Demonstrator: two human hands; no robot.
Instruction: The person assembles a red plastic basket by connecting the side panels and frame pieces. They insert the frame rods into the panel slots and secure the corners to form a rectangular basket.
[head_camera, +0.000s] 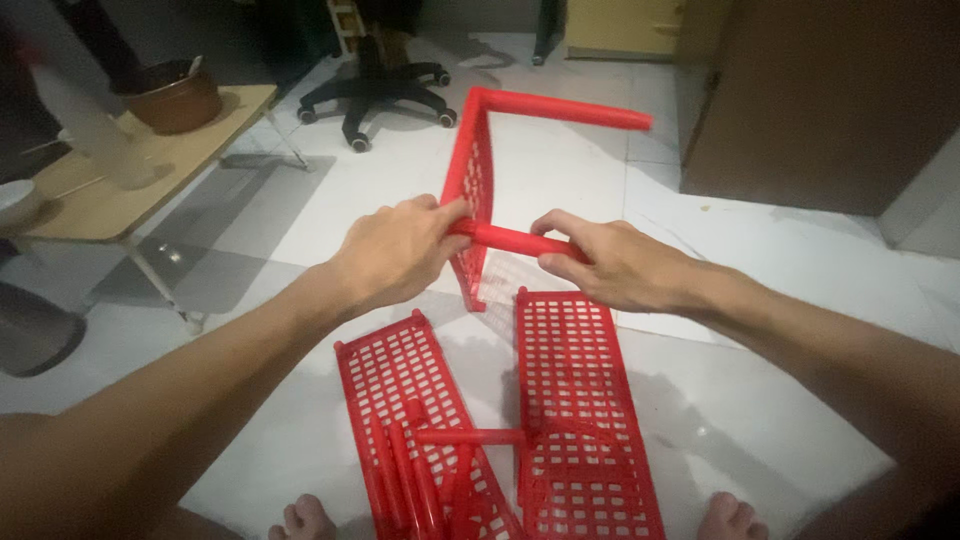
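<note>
A red plastic lattice shelf panel (470, 180) stands on edge on the white tiled floor (780, 300), just beyond the person's hands. A red plastic tube (565, 108) sticks out to the right from its far top corner, and a second red tube (515, 241) sits at its near corner, pointing right.

The left hand (395, 255) is closed at that near corner, fingers curled round the joint where the tube meets the panel, thumb on top. The right hand (620, 262) lies along the same tube further right, fingers pressed together and wrapped over it, with the fingertips pinching its underside.

Two more red lattice shelf panels lie flat on the floor nearer the person: one to the left (395, 370) and one to the right (580, 400). Several loose red tubes (440, 470) rest across them near the bottom of the view. Bare toes show at the lower edge.

The parts look like light, moulded plastic: the tubes stiff and smooth, so likely a little slippery. The lattice panels are probably thin enough to flex if pushed mid-span. The solid corner sockets and rim look like the soundest places to grip the panel, and a tube is best held close to the joint.

To the far left stands a low wooden table (150, 160) with a brown bowl (180, 100) on it. A black office chair base (375, 95) sits at the far side, and a brown cabinet (810, 100) at the far right.
</note>
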